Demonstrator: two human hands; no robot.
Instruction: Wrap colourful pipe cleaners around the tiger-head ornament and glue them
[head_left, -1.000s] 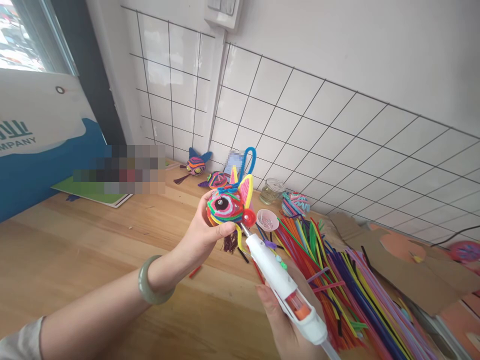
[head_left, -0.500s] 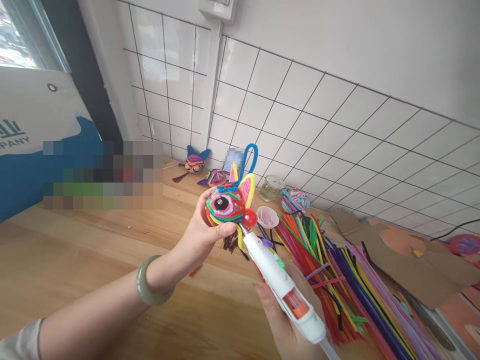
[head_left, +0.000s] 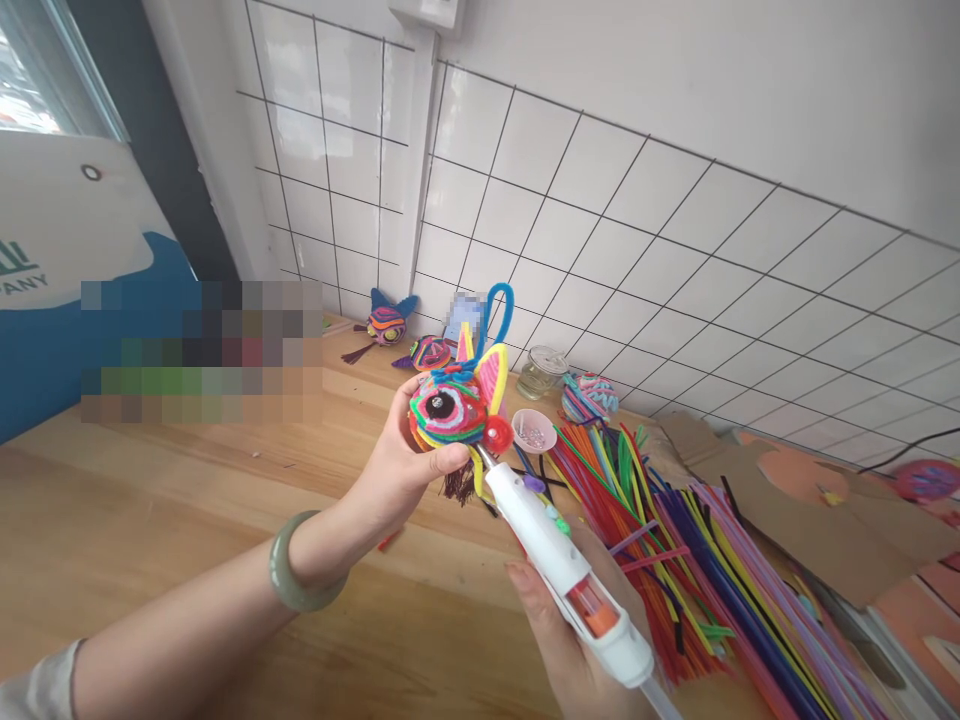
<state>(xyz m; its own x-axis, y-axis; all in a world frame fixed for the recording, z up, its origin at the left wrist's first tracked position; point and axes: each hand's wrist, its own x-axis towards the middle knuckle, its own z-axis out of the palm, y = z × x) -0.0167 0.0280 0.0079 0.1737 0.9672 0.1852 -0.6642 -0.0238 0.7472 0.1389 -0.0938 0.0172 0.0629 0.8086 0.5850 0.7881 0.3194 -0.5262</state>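
Note:
My left hand point(head_left: 405, 450) is closed around a pipe-cleaner animal ornament point(head_left: 457, 408), a colourful ball with a black eye, pink-and-yellow ears, a red pompom, a blue loop on top and a dark tassel below. In my right hand point(head_left: 562, 630) is a white hot glue gun point(head_left: 544, 540), with an orange part showing through its window. Its metal nozzle meets the underside of the ornament, just below the red pompom; whether glue is coming out cannot be made out. My right fingers are partly hidden behind the gun's body.
Bundles of coloured pipe cleaners point(head_left: 720, 560) lie to the right, beside brown cardboard point(head_left: 795, 520). Behind the ornament stand a pink bowl of small beads point(head_left: 534, 432), a glass jar point(head_left: 541, 373) and a striped yarn-like ball point(head_left: 590, 398). Another finished-looking ornament point(head_left: 387, 318) sits by the tiled wall.
The whole view has shifted slightly. My hands, the ornament and the glue gun keep nearly the same positions relative to one another.

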